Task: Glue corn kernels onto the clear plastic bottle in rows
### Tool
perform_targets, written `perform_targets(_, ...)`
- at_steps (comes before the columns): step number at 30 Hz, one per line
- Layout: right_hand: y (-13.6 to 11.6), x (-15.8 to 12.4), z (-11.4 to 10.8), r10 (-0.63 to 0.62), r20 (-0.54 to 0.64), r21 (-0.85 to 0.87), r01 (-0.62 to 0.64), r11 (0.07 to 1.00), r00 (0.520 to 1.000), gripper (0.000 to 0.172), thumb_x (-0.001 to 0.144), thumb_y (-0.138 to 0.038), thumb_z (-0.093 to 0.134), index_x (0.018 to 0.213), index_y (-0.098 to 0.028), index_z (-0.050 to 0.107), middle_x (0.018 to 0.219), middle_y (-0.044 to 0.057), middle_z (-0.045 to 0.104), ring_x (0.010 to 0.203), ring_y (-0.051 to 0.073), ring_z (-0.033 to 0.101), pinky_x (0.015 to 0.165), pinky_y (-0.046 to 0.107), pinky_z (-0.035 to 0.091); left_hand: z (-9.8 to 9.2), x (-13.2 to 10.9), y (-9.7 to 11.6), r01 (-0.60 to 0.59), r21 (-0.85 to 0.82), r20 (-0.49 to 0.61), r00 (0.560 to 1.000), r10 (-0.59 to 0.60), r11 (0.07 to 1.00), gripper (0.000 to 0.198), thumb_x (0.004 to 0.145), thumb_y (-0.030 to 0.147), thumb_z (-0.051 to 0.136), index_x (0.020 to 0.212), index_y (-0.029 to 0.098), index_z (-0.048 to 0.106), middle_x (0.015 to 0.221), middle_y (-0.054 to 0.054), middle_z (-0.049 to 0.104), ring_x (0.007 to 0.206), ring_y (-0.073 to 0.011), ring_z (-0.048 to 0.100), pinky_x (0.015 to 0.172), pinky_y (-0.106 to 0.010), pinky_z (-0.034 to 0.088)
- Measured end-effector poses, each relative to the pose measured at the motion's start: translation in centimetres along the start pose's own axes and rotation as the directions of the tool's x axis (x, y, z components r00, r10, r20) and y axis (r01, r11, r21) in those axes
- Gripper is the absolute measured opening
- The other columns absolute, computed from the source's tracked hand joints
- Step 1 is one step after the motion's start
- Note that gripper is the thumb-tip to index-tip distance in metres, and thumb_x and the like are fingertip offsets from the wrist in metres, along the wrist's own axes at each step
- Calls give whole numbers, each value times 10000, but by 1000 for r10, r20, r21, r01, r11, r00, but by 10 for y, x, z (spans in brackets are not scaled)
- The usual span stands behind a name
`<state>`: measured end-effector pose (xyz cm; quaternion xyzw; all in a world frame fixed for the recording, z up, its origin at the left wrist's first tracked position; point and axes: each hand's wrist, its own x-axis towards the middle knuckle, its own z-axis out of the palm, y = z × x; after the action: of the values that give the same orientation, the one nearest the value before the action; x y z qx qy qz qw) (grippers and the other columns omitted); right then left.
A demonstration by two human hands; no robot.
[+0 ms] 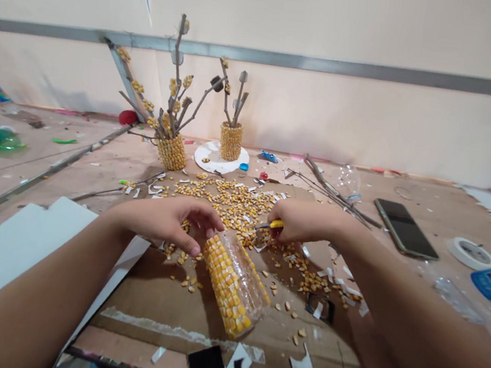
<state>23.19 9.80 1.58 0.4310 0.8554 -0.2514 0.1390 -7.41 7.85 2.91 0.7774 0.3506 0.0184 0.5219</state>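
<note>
Toward six o'clock, a clear cylinder is leaning or lying on the cardboard; yellow kernels are covering its left side and edging its right, while a bare strip is showing between, so the covering is looking well along but unfinished. At eight o'clock the left hand is hovering by the cylinder's far end, fingers curved and parted, gripping nothing visible; at four o'clock the right hand is gripping a yellow-handled tool. Beyond, loose kernels are lying around the centre, seemingly plenty. Farthest, two kernel-covered pots at ten and eleven o'clock are holding twigs and looking complete. The cylinder's underside is facing away, the left fingertips are leaving contact uncertain, and the right hand is hiding much of the tool, making its type hard to tell.
</note>
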Motion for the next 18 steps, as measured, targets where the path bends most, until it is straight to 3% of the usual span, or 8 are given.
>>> perform_targets(6,-11,0,4,-12,-60,-50,9,999,998,66,719,-166,641,664,-191,619,579,-14,556,537,125,472,542,296,301,3,3,-3,-25,-31,13,1000,25,999,478,798,296,873,1232,191,703,1103,-79,773,982,-220,731,871,-349,600)
perform_targets(11,-4,0,-1,-72,-35,-7,72,997,997,46,754,-188,646,709,-188,652,615,-24,576,561,117,488,548,279,329,4,7,-6,-2,-59,-91,996,-3,998,365,864,355,814,1166,171,720,1061,-73,758,967,-201,707,864,-335,575)
perform_targets(15,8,-3,-11,-185,-108,251,207,946,977,109,817,-265,712,850,-166,741,774,14,706,704,134,598,663,270,446,10,10,-6,-81,-118,-275,960,46,990,272,901,369,769,1062,154,723,951,-40,736,849,-151,668,775,-281,536)
perform_targets(18,6,-4,-13,-259,-258,515,360,778,931,218,812,-365,799,856,-154,764,779,32,725,719,144,623,698,284,489,24,11,5,-184,-129,-460,881,105,975,237,879,355,780,987,151,725,905,-35,738,820,-145,667,774,-279,535)
